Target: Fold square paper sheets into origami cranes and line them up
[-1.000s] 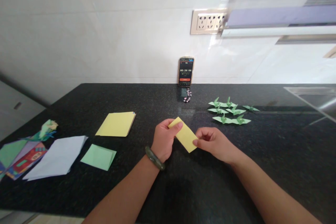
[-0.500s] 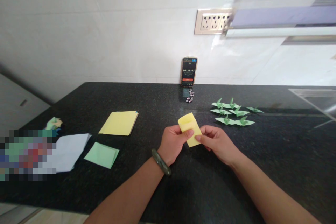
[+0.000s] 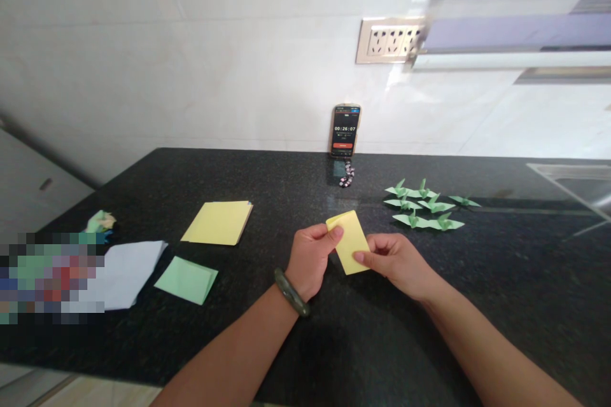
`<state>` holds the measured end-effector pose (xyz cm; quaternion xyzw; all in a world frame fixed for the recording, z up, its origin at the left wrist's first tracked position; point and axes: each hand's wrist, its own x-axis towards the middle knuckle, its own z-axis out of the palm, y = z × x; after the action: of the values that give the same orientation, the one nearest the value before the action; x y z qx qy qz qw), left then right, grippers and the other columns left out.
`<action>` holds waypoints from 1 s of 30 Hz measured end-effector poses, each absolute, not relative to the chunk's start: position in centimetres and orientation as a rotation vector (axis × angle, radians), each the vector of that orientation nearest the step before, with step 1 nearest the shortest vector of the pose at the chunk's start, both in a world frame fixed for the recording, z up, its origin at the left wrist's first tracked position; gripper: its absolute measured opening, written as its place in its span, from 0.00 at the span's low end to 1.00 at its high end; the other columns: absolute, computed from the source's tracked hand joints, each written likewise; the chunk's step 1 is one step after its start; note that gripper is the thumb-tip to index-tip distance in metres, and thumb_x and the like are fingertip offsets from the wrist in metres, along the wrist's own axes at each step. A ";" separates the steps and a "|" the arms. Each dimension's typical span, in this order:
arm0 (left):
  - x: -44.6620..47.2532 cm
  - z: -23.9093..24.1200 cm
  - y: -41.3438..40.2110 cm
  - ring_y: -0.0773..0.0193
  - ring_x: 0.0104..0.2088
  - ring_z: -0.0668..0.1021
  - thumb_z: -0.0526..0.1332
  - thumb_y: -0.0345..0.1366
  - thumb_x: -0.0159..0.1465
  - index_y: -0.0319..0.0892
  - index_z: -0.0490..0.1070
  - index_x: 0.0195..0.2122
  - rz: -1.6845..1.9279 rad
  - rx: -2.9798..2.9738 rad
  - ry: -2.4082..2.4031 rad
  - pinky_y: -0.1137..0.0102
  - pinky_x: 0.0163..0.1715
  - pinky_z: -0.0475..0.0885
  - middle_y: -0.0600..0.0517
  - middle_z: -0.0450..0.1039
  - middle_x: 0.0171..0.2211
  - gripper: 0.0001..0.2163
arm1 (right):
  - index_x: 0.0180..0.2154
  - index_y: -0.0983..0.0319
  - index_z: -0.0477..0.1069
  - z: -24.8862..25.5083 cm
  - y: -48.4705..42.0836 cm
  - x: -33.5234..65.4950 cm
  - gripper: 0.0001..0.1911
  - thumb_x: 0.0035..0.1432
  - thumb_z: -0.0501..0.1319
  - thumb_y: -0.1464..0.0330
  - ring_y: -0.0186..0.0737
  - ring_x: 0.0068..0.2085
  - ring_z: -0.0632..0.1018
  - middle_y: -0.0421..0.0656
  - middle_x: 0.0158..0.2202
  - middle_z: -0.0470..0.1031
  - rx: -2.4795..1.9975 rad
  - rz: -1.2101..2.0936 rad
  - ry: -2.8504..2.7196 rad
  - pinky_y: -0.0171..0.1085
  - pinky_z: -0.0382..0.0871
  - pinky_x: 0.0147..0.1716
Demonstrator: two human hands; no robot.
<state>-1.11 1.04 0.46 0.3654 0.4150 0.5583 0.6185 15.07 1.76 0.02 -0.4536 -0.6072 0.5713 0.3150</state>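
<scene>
Head view: both hands, left and right, pinch a folded yellow paper above bare black counter.

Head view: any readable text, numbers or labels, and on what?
"00:26:07": timer on the phone screen, propped against the wall.
Other phone text, including its red button: too small to read.
Wall socket plate: no legible marks.
Yellow paper in both hands: blank.
Blurred patch at left: unreadable.
</scene>
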 end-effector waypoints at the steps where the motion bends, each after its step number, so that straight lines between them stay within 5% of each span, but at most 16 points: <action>1: -1.1 0.5 1.1 0.67 0.23 0.73 0.64 0.41 0.52 0.34 0.74 0.26 1.297 0.806 0.915 0.70 0.28 0.68 0.50 0.74 0.22 0.12 | 0.19 0.64 0.63 0.0 1.8 15.1 0.17 0.48 0.63 0.60 0.27 0.20 0.60 0.36 0.18 0.62 -1.200 1.505 -1.603 0.31 0.50 0.20; 7: -0.9 0.9 1.3 0.66 0.28 0.76 0.64 0.40 0.53 0.35 0.74 0.27 1.367 0.580 0.773 0.69 0.32 0.70 0.48 0.75 0.27 0.11 | 0.19 0.64 0.61 -0.3 1.8 15.2 0.17 0.48 0.63 0.60 0.27 0.20 0.57 0.34 0.17 0.58 -1.215 1.506 -1.630 0.31 0.47 0.19; 13: -1.0 0.7 1.3 0.64 0.29 0.76 0.61 0.49 0.53 0.36 0.73 0.33 1.358 0.576 0.756 0.69 0.31 0.70 0.47 0.75 0.29 0.18 | 0.18 0.64 0.60 0.2 1.7 15.0 0.16 0.48 0.62 0.62 0.27 0.20 0.57 0.34 0.17 0.57 -1.203 1.495 -1.645 0.31 0.47 0.19; 18: -0.8 0.4 1.1 0.68 0.23 0.73 0.67 0.41 0.49 0.34 0.72 0.26 1.253 0.671 0.842 0.71 0.28 0.68 0.50 0.73 0.23 0.13 | 0.17 0.63 0.59 0.5 1.5 14.9 0.17 0.47 0.62 0.62 0.27 0.20 0.57 0.34 0.17 0.57 -1.224 1.465 -1.680 0.30 0.47 0.19; 30: -1.2 0.9 1.7 0.60 0.29 0.77 0.58 0.53 0.54 0.34 0.73 0.33 1.297 0.615 0.899 0.65 0.32 0.72 0.44 0.76 0.29 0.22 | 0.19 0.64 0.63 0.5 1.8 14.9 0.16 0.47 0.62 0.59 0.26 0.18 0.57 0.33 0.15 0.58 -1.289 1.398 -1.570 0.30 0.47 0.17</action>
<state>-1.23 1.70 0.95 0.2722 0.3975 0.5736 0.6625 14.88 1.78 0.52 -0.4931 -0.6008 0.5348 0.3317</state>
